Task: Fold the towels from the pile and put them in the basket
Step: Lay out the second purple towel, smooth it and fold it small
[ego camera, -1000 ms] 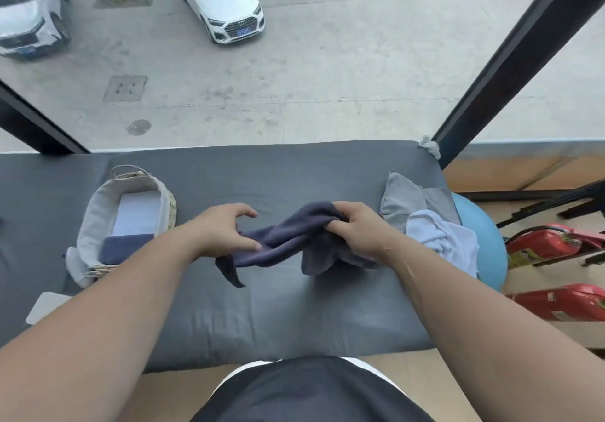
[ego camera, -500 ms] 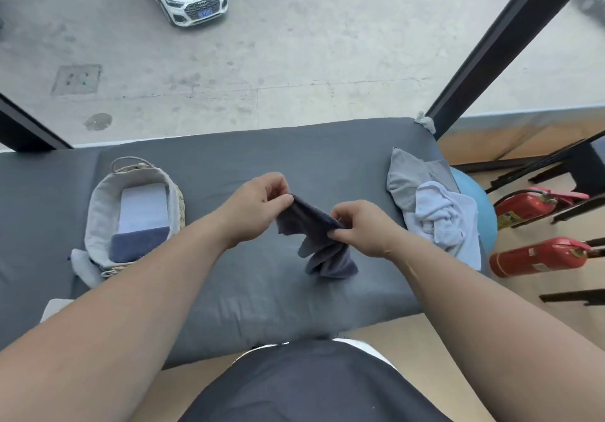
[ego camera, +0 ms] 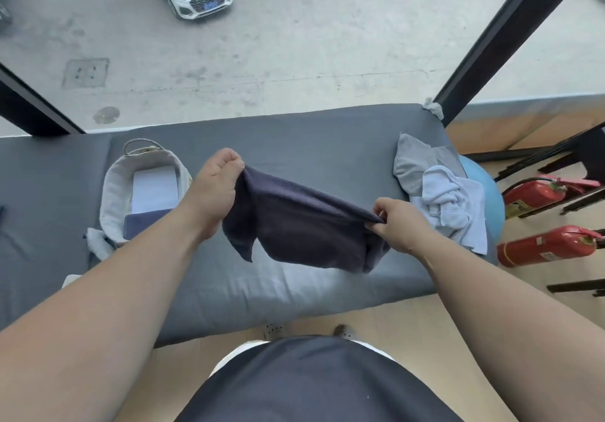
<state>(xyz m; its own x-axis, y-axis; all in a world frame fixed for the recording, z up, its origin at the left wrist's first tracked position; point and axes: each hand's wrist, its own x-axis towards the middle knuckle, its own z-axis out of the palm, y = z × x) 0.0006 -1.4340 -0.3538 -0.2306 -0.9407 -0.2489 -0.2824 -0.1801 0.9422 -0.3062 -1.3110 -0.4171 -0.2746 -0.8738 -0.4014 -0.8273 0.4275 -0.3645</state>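
Head view. Grey padded table (ego camera: 294, 140) spans the frame beneath a window (ego camera: 327, 45). Above its middle I hold a dark blue towel (ego camera: 304, 222) stretched in the air, its lower edge hanging just over the table. A pile (ego camera: 438, 192) of light grey and pale blue towels lies at the table's right end. The basket (ego camera: 113, 189) stands at the left, holding a folded white towel (ego camera: 154, 189) and a folded navy towel (ego camera: 140, 225). My left hand (ego camera: 216, 186) grips the dark blue towel's left corner, fingers (ego camera: 229, 159) clenched on it. My right hand (ego camera: 399, 225) pinches the right corner between thumb and fingers (ego camera: 381, 206).
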